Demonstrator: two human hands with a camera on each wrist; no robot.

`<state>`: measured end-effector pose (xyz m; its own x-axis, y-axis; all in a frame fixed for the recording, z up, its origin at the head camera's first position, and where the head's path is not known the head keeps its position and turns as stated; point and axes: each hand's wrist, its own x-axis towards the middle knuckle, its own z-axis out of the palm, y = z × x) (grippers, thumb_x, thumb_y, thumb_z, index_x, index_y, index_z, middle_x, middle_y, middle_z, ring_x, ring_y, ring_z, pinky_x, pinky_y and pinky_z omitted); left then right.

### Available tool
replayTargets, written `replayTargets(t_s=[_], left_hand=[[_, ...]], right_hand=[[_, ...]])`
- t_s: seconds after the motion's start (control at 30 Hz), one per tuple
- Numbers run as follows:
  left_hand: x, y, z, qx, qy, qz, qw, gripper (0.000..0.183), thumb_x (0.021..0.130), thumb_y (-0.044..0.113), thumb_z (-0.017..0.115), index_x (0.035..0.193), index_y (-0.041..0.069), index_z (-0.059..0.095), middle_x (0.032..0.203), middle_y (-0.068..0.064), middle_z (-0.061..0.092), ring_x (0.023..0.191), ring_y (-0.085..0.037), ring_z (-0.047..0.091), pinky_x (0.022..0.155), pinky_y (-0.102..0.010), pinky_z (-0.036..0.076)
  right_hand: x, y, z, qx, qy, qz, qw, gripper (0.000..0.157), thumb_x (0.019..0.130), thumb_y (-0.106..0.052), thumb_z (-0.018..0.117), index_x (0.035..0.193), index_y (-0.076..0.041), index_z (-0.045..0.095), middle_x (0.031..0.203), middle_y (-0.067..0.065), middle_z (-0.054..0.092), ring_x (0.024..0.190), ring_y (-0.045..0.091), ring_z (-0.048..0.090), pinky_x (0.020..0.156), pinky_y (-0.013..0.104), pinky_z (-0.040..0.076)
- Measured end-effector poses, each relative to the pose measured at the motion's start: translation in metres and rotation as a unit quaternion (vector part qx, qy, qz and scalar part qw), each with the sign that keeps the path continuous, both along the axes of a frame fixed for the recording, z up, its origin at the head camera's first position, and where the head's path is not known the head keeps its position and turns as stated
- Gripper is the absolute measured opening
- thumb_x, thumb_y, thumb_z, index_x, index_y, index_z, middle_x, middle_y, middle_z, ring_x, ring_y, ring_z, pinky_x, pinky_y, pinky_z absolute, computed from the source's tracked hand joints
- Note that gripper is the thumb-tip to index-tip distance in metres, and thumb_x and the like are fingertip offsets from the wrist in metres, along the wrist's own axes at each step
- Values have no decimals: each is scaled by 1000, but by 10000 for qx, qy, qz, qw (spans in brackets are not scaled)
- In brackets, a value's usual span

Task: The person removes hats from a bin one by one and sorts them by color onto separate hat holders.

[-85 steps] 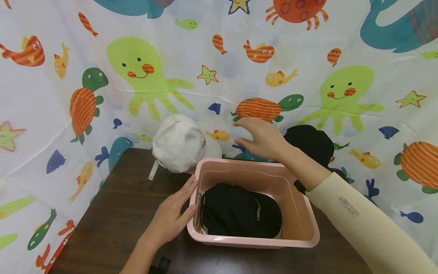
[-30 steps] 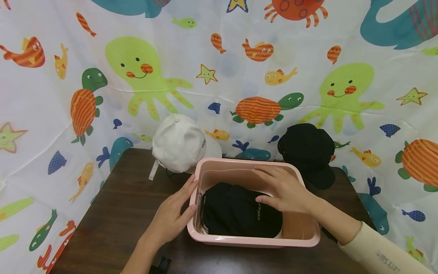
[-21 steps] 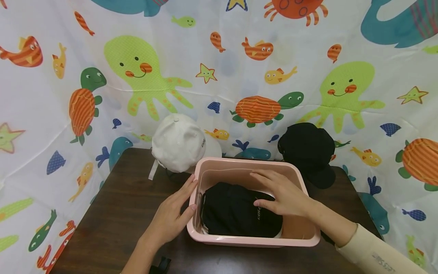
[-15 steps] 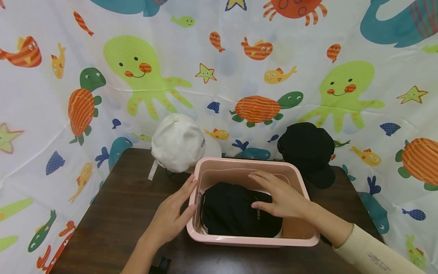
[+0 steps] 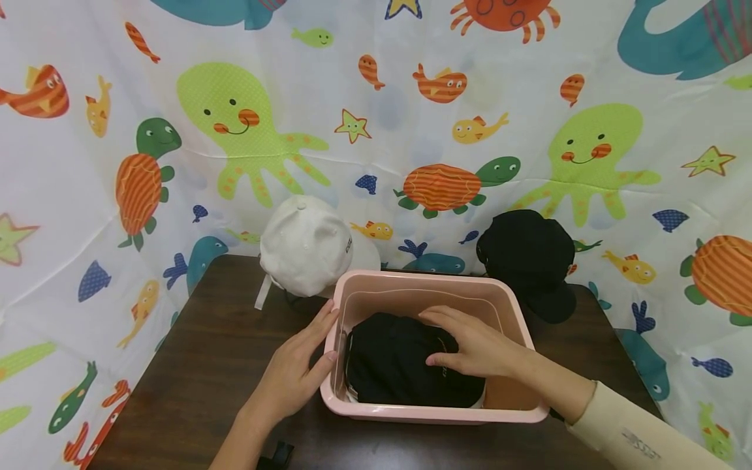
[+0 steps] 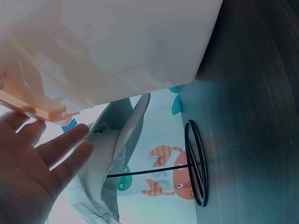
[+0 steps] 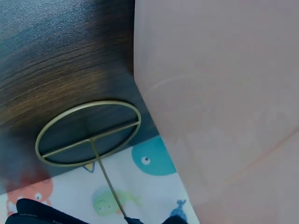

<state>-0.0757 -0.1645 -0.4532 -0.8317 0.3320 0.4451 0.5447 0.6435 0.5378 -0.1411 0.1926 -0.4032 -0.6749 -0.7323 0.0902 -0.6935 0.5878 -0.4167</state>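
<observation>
In the head view, the left hand (image 5: 294, 375) rests straight-fingered against the bin (image 5: 435, 412), while the right hand (image 5: 476, 343), fingers apart and gripping nothing, reaches inside over the black cap (image 5: 399, 369), contact unclear. The left wrist view adds a black stand (image 6: 154, 170) running into the white cap (image 6: 96, 163); only the right wrist view shows a gold stand (image 7: 110, 182), its ring base on the table (image 7: 51, 70) near the bin.
</observation>
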Motion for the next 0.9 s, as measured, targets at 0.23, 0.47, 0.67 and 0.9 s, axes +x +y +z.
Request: replayTargets(t_s=[0.23,0.47,0.67,0.9], left_hand=[[0,1,0,19,-87,-21,10000,61,103,23,61,161,12,43,170,2,33,149,-21,44,116,-43,41],[0,0,-2,22,36,-2,10000,62,102,23,61,161,12,44,169,0,34,148,-21,45,112,-49,44],[0,1,-1,40,-31,5,10000,63,102,22,61,161,14,43,170,2,33,149,-20,43,115,-47,42],[0,1,0,49,23,19,10000,62,102,22,61,161,13,44,169,2,33,148,-20,44,113,-49,43]], right_hand=[[-1,-2,-4,-230,-241,92,9994,67,90,-34,84,144,-6,58,141,6,61,126,21,61,104,46,53],[-7,-3,-10,-816,-759,198,9936,49,91,-18,83,133,-4,63,128,8,67,109,23,65,89,45,60],[-9,-3,-13,-846,-748,245,9933,38,91,-14,82,125,-6,69,121,5,69,104,22,65,89,44,59],[-10,-5,-14,-793,-644,213,9945,30,91,-11,82,120,-7,72,112,1,70,94,17,64,85,40,59]])
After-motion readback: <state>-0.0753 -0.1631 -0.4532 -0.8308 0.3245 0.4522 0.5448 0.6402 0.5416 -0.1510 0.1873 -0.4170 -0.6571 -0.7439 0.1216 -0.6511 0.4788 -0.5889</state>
